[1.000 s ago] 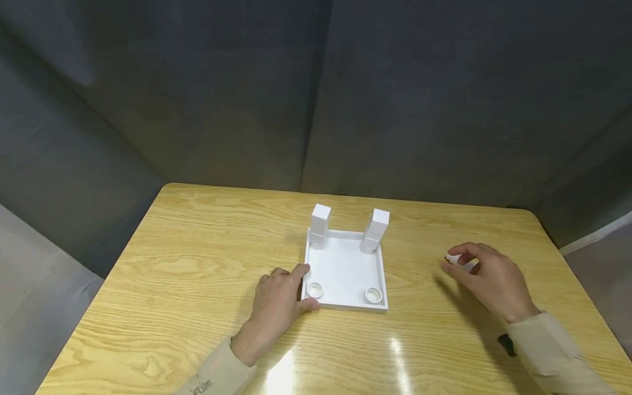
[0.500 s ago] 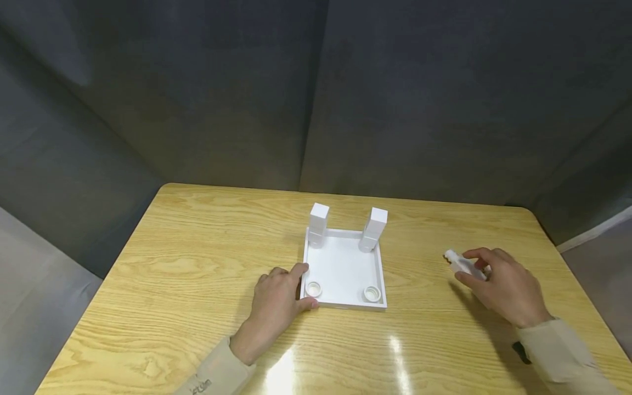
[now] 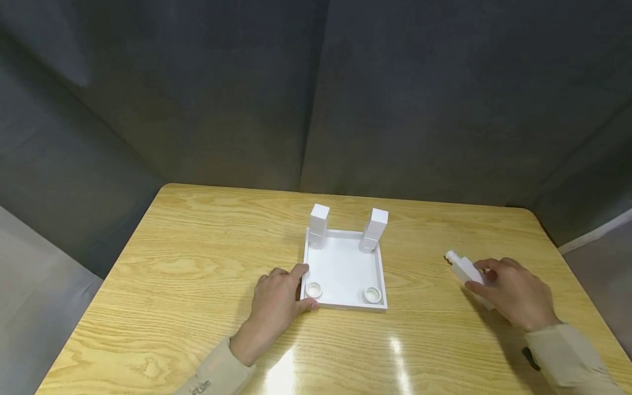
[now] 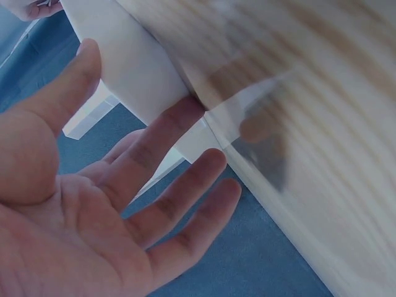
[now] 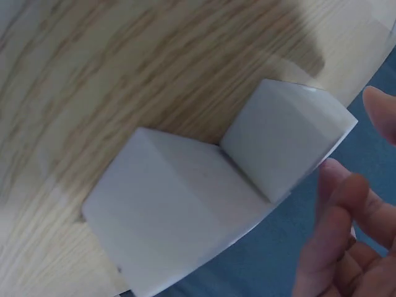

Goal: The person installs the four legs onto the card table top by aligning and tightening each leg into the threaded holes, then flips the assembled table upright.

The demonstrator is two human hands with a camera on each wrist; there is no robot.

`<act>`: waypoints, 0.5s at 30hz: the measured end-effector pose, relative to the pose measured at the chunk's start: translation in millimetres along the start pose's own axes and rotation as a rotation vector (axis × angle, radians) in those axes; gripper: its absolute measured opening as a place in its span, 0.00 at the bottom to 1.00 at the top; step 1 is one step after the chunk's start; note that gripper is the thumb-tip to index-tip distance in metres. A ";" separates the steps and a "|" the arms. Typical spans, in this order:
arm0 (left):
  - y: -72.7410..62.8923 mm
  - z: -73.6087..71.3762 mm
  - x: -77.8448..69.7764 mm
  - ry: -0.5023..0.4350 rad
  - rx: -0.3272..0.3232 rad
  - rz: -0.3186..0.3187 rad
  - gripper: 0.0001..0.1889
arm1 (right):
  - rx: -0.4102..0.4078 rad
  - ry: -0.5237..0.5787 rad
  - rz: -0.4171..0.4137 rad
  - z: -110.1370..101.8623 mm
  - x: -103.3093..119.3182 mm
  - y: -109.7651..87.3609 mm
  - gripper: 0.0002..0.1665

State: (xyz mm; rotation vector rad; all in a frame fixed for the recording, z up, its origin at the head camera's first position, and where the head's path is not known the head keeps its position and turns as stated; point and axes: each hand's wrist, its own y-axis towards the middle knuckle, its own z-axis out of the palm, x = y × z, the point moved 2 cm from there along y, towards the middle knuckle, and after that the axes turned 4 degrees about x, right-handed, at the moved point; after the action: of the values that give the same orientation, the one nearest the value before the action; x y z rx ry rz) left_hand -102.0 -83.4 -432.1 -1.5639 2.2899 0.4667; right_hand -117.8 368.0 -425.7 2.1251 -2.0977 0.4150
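Observation:
A square white tray-like base has two upright square legs, left and right, at its far corners. Round sockets, left and right, sit at its near corners. My left hand rests at the base's near left corner, index finger on the side rim and thumb on the front edge. In the left wrist view its fingers are fairly straight. Right of the base lies a white leg with a screw end. My right hand is over it, thumb and fingers spread apart; stepped white blocks show in the right wrist view.
The pale wooden table has rounded far corners. Dark curtains hang behind it and at both sides. Light reflects off the near part of the tabletop.
My right hand has drawn back toward the near right along the white leg, baring its screw end and more of its body. My left hand and the base have stayed in place.

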 end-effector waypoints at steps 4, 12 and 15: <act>0.3 0.5 0.1 -0.003 -0.008 0.010 0.40 | 0.015 -0.006 0.019 0.8 -3.4 1.0 0.36; -0.2 1.5 1.7 -0.014 -0.017 0.035 0.40 | 0.066 -0.002 0.066 0.8 -8.8 1.0 0.38; 0.1 1.2 2.3 -0.013 -0.017 0.030 0.40 | 0.090 -0.013 0.068 -0.6 -12.4 1.2 0.41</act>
State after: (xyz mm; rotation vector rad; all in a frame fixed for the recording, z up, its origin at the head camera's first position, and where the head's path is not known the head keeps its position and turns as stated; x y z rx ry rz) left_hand -102.8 -84.7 -434.2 -1.5322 2.3088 0.5041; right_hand -119.0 380.0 -428.8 2.1140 -2.2028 0.5139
